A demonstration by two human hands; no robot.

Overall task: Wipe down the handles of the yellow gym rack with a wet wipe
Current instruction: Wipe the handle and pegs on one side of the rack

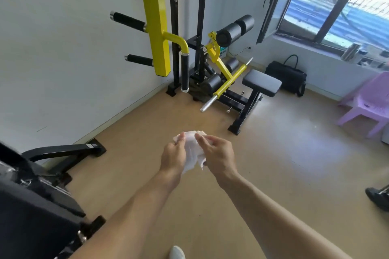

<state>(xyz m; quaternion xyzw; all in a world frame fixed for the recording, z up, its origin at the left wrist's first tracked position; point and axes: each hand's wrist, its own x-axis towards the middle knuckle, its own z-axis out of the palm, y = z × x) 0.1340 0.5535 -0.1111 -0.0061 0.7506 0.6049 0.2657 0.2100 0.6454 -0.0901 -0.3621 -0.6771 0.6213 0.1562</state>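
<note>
White wet wipe [192, 149] is pinched between left hand [173, 156] and right hand [217, 156], both arms outstretched; no legible writing.

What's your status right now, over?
Left hand and right hand both grip the wet wipe. Yellow rack handles untouched, ahead. Floor between clear.

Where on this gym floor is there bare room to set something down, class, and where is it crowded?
Bare floor stretches between the grey-padded bench, the purple chair and the hands holding the wet wipe. A narrower strip runs along the white wall toward the black bench foot. It is crowded beneath the yellow rack, around its handles, rollers and bar.
</note>
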